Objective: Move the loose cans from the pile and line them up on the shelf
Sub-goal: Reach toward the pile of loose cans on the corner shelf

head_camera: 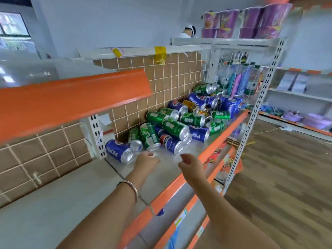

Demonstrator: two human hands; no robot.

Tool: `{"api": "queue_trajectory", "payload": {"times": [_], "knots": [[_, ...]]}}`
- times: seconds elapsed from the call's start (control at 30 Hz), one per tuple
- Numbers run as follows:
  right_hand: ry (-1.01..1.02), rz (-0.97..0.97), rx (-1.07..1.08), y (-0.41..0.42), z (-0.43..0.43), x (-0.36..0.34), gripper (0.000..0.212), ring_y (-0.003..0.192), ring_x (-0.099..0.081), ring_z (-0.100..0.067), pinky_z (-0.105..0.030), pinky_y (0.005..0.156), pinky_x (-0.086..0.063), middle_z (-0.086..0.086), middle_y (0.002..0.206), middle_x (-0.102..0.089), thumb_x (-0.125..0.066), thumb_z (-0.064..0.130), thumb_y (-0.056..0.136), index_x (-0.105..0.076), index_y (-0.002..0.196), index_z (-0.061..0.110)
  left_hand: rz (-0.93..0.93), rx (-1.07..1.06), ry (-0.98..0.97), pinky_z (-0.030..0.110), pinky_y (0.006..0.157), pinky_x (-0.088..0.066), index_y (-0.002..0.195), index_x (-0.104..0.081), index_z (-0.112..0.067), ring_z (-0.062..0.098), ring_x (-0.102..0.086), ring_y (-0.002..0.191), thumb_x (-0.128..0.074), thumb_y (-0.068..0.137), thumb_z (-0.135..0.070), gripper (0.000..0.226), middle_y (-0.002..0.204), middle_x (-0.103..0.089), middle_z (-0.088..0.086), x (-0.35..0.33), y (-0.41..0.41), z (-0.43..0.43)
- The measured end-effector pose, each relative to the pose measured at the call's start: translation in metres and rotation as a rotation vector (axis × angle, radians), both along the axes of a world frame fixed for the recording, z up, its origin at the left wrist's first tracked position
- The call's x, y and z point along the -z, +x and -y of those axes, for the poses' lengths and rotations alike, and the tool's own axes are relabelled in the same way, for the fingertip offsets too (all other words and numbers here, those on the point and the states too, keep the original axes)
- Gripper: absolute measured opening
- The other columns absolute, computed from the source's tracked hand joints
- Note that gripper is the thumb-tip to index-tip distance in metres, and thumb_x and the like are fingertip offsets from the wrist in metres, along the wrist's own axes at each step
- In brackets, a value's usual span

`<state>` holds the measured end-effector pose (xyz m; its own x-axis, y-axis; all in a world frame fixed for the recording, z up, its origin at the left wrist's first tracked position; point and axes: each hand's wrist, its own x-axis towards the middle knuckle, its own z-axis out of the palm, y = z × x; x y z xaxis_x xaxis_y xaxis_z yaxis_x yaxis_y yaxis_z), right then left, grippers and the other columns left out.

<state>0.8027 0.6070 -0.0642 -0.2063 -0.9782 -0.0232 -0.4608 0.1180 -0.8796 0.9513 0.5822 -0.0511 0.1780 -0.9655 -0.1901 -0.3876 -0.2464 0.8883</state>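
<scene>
A shop shelf (75, 198) with an orange front edge runs along a brown tiled wall (161, 76). Just beyond both hands lies the pile of cans (181, 121) — green and blue, tumbled on their sides. The left hand (146, 159), fingers loosely spread and empty, nearly touches a green can (150, 136); the right hand (191, 163) hovers spread and empty beside it.

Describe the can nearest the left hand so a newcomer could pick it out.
Start at the shelf with the orange front edge and find the can pile against the brown tiled wall. At its near end, just beyond the left hand, a green can lies with its silver end toward the fingers; blue Pepsi cans flank it.
</scene>
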Motion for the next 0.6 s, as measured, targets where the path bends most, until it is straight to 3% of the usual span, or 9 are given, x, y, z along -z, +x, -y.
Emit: {"api": "queue_trajectory", "payload": {"times": [0.1, 0.17, 0.23, 0.3, 0.43, 0.6], "knots": [[-0.038, 0.012, 0.010, -0.015, 0.037, -0.008, 0.037, 0.109, -0.059, -0.020, -0.025, 0.090, -0.042, -0.005, 0.117, -0.065, -0.053, 0.005, 0.085, -0.062, 0.121, 0.010, 0.082, -0.099, -0.031, 0.020, 0.049, -0.038, 0.098, -0.064, -0.002, 0.017, -0.051, 0.064, -0.060, 0.086, -0.015, 0.018, 0.072, -0.056, 0.006, -0.005, 0.005, 0.039], [-0.068, 0.017, 0.011, -0.025, 0.063, -0.013, 0.032, 0.098, -0.061, -0.020, -0.027, 0.083, -0.045, -0.005, 0.109, -0.068, -0.053, 0.006, 0.085, -0.065, 0.115, 0.010, 0.110, -0.169, -0.042, 0.029, 0.076, -0.049, 0.112, -0.062, -0.001, 0.029, -0.059, 0.093, -0.062, 0.084, -0.017, 0.032, 0.101, -0.065, 0.016, -0.004, 0.006, 0.065], [-0.101, 0.052, 0.006, -0.035, 0.091, -0.019, 0.027, 0.083, -0.058, -0.017, -0.024, 0.071, -0.041, -0.003, 0.098, -0.067, -0.053, 0.008, 0.087, -0.067, 0.110, 0.009, 0.116, -0.241, -0.036, 0.034, 0.092, -0.044, 0.125, -0.054, -0.002, 0.033, -0.056, 0.112, -0.065, 0.084, -0.018, 0.046, 0.123, -0.060, 0.018, -0.004, 0.002, 0.083], [-0.137, 0.023, -0.019, -0.043, 0.116, -0.028, 0.023, 0.080, -0.056, -0.016, -0.023, 0.067, -0.039, -0.001, 0.096, -0.066, -0.054, 0.011, 0.088, -0.067, 0.107, 0.011, 0.126, -0.302, -0.050, 0.033, 0.089, -0.043, 0.126, -0.053, -0.001, 0.032, -0.056, 0.112, -0.067, 0.085, -0.020, 0.047, 0.123, -0.060, 0.017, -0.003, -0.004, 0.097], [-0.160, -0.165, -0.150, -0.051, 0.164, -0.038, 0.034, 0.095, -0.055, -0.017, -0.027, 0.077, -0.042, -0.003, 0.110, -0.060, -0.059, 0.020, 0.086, -0.061, 0.118, 0.011, 0.177, -0.411, -0.059, 0.032, 0.084, -0.043, 0.119, -0.057, -0.003, 0.032, -0.059, 0.106, -0.072, 0.081, -0.030, 0.049, 0.116, -0.063, 0.016, 0.001, -0.011, 0.114], [0.145, -0.323, -0.384, -0.040, 0.201, -0.036, 0.062, 0.109, -0.056, -0.029, -0.041, 0.090, -0.048, -0.009, 0.121, -0.058, -0.060, 0.051, 0.082, -0.048, 0.127, 0.010, 0.388, -0.405, -0.028, 0.035, 0.081, -0.050, 0.105, -0.064, -0.005, 0.032, -0.063, 0.096, -0.073, 0.073, -0.050, 0.056, 0.102, -0.068, 0.015, 0.004, -0.016, 0.123]]}}
